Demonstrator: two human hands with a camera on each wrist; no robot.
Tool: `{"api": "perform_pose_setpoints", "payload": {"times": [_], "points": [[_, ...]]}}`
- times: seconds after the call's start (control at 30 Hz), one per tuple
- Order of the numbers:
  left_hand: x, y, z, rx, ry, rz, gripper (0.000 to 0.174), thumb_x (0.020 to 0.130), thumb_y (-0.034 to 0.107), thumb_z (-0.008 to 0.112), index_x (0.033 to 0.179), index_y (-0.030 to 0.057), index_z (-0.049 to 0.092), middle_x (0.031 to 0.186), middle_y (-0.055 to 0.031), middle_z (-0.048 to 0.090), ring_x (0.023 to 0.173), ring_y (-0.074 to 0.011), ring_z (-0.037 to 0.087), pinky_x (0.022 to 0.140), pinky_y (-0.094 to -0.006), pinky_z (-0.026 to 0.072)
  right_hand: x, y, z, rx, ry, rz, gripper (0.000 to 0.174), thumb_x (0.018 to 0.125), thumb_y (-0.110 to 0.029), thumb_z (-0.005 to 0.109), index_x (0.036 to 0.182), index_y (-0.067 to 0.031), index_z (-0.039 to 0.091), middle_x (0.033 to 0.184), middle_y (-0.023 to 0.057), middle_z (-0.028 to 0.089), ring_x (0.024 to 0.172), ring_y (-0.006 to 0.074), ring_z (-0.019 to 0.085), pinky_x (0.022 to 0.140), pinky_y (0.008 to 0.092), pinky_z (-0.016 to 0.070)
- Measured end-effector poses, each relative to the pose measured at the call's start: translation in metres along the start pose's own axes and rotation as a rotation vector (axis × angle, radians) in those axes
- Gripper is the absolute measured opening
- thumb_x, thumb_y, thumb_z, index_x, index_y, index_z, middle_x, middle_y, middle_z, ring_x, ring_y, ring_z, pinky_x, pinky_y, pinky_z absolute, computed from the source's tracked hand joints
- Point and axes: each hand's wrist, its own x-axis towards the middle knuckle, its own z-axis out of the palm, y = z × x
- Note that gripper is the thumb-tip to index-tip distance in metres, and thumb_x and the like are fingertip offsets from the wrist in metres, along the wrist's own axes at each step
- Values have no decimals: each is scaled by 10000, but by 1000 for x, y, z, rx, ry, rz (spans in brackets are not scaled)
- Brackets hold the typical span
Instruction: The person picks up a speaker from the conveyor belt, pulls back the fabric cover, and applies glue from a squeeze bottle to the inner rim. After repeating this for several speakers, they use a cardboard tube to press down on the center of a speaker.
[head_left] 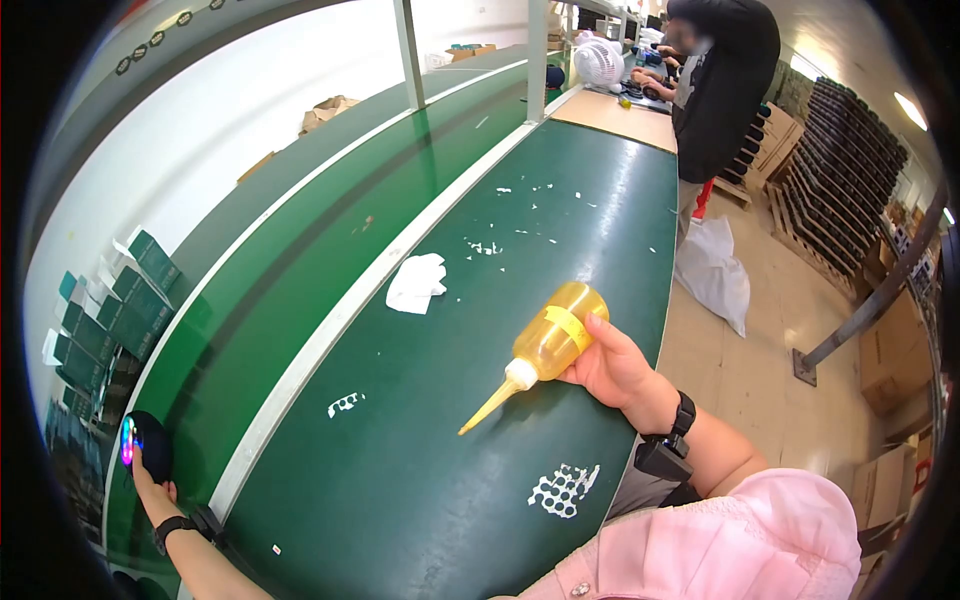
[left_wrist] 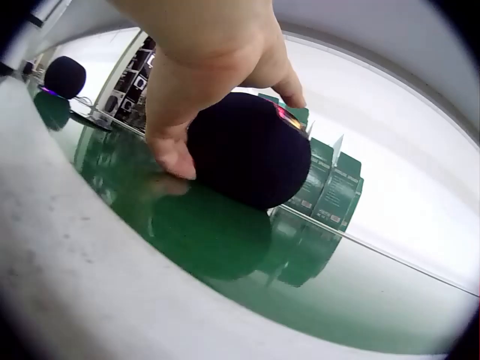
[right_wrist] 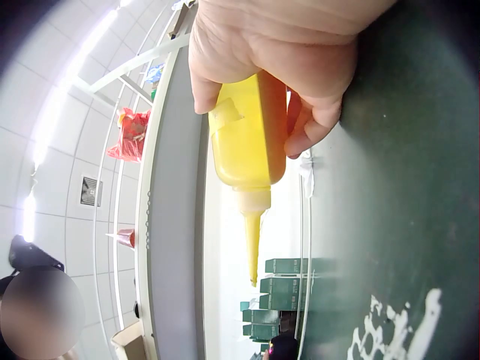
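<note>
A yellow bottle [head_left: 552, 338] is held in the right hand [head_left: 612, 372], with the fingers closed around its body. A band of tape on the bottle lies just by one fingertip. The bottle is tilted. Its long nozzle [head_left: 488, 407] is pointed away from the palm and downward, with the tip close to the green table [head_left: 430, 480]; whether it touches cannot be told. A crumpled white cloth [head_left: 416, 283] is seen beyond the bottle, well apart from the grip. A white sheet [head_left: 563, 490] with holes lies near the right wrist.

A black dome [head_left: 150, 445] with coloured lights is gripped by the left hand [head_left: 152, 490], with the thumb on one side and the fingers on the other. It stands on the green surface under this hand. Green boxes [head_left: 120, 310] are stacked beyond the dome.
</note>
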Motion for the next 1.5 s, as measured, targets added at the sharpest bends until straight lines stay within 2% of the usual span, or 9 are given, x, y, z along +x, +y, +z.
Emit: {"api": "perform_pose_setpoints", "payload": {"times": [0.1, 0.23, 0.3, 0.6, 0.67, 0.83, 1.0, 1.23, 1.5], "points": [[6, -2, 6, 41, -111, 29, 822, 507, 662, 711, 1118, 139, 540, 1153, -20, 488, 958, -176, 441, 714, -327, 378, -1, -1, 2, 1, 1, 2, 521, 887, -399, 530, 1283, -90, 392, 1264, 124, 487, 1168, 266, 491, 996, 434, 387], [-5, 0, 9, -187, 191, -26, 698, 572, 584, 684, 1118, 175, 542, 1148, -19, 514, 979, -191, 476, 738, -365, 394, 0, -1, 1, 19, -8, -3, 521, 884, -398, 536, 1279, -88, 396, 1251, 119, 499, 1160, 260, 499, 989, 428, 395], [-27, 0, -1, -391, -172, -18, 635, 629, 549, 655, 1132, 179, 539, 1179, -28, 518, 1031, -208, 480, 747, -407, 409, -1, -1, 0, 32, 6, 5, 515, 879, -394, 547, 1276, -98, 406, 1230, 109, 517, 1145, 251, 510, 976, 421, 406], [-83, -5, 27, -545, -735, 43, 521, 759, 372, 638, 1171, 72, 530, 1120, -110, 587, 965, -265, 593, 826, -413, 492, 0, 0, -7, 60, -6, 19, 460, 887, -402, 535, 1253, -141, 437, 1201, 75, 542, 1099, 216, 534, 918, 372, 432], [-65, -5, 37, -279, -652, 413, 543, 747, 303, 672, 1189, 33, 513, 1108, -123, 574, 957, -228, 582, 835, -367, 481, 1, 2, -10, 85, -12, 35, 460, 890, -414, 524, 1251, -142, 438, 1192, 73, 545, 1079, 209, 539, 904, 366, 436], [-243, 16, 68, 185, -671, 775, 603, 619, 150, 696, 1174, -5, 519, 1105, -144, 563, 971, -220, 560, 857, -327, 447, -1, 1, -12, 188, -33, 9, 463, 884, -432, 524, 1233, -137, 454, 1191, 80, 544, 1034, 216, 556, 832, 348, 474], [-380, 5, 77, 519, -708, 1389, 633, 513, 274, 727, 1065, 2, 579, 1066, -193, 574, 1034, -333, 547, 920, -387, 419, 1, 0, -12, 374, -6, -8, 482, 867, -459, 530, 1212, -127, 472, 1185, 101, 545, 1005, 254, 566, 723, 384, 520], [-474, -54, 73, 824, -645, 2142, 400, 652, 109, 627, 1045, 65, 566, 1202, -182, 500, 1141, -369, 461, 888, -462, 405, 3, -3, -20, 421, -70, 51, 549, 858, -462, 533, 1269, -112, 435, 1252, 118, 501, 1056, 305, 540, 764, 396, 521], [-495, -67, 64, 1000, -710, 2246, 340, 723, 181, 549, 1047, 83, 583, 1280, -154, 467, 1218, -336, 414, 961, -512, 345, 3, -1, -20, 512, -96, 102, 546, 882, -478, 477, 1261, -86, 449, 1231, 134, 520, 1038, 323, 556, 761, 427, 526]]}}
